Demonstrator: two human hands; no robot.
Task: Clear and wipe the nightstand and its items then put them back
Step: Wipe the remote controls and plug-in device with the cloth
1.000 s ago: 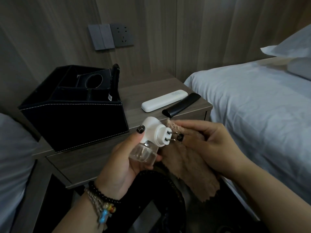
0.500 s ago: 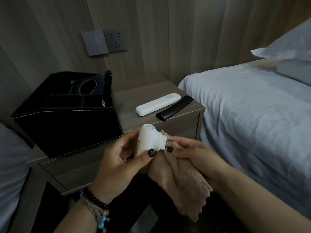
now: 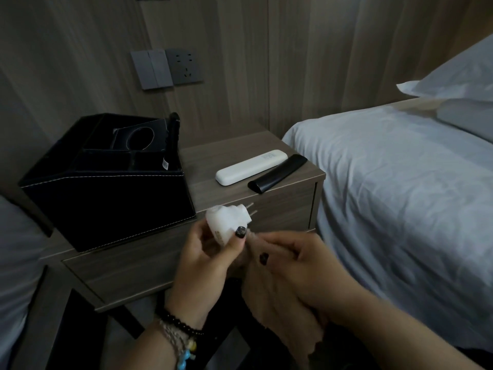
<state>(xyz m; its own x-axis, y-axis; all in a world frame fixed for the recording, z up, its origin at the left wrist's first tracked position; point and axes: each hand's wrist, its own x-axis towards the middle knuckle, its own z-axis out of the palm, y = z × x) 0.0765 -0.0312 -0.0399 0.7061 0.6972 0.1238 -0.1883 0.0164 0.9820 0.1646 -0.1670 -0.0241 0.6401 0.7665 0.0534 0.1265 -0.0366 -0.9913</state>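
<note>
My left hand (image 3: 205, 265) grips a white plug-in mosquito repeller (image 3: 226, 218) in front of the wooden nightstand (image 3: 149, 263), its two metal prongs pointing right. My right hand (image 3: 296, 265) pinches a tan cloth (image 3: 277, 311) just below and to the right of the repeller; the cloth hangs down under the hand. On the nightstand top sit a black leather organizer box (image 3: 106, 198) at the left, a white remote (image 3: 250, 167) and a black remote (image 3: 277, 173) side by side at the right.
A bed with white sheets (image 3: 400, 182) and pillows (image 3: 458, 76) fills the right side. Another white bed edge (image 3: 13, 249) shows at the far left. Grey wall switches and a socket (image 3: 166, 68) sit on the wood panel wall above the nightstand.
My left hand has turned the repeller, so its bottle end is hidden and the prongs point right and up. My right hand has slid the cloth off the prongs and lower.
</note>
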